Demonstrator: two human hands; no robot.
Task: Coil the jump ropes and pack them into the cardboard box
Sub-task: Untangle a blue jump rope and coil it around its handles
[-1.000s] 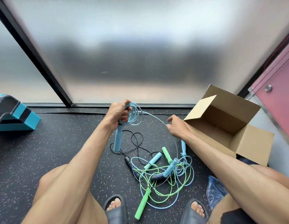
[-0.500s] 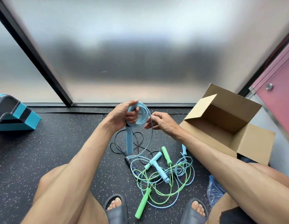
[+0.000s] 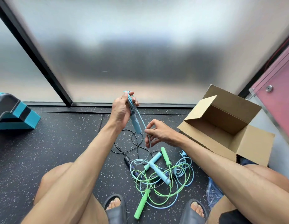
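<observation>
Blue jump rope (image 3: 141,118) (smooth, thin cord), left hand (image 3: 120,110).

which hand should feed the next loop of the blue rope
Right. The right hand already pinches the loose blue rope just below the coil, while the left hand is full, gripping the coil and handle.

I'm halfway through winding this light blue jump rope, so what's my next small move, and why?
Probably bring the right hand up to lay another loop onto the coil in the left hand, since the light blue jump rope trails loose down to the floor pile.
</observation>
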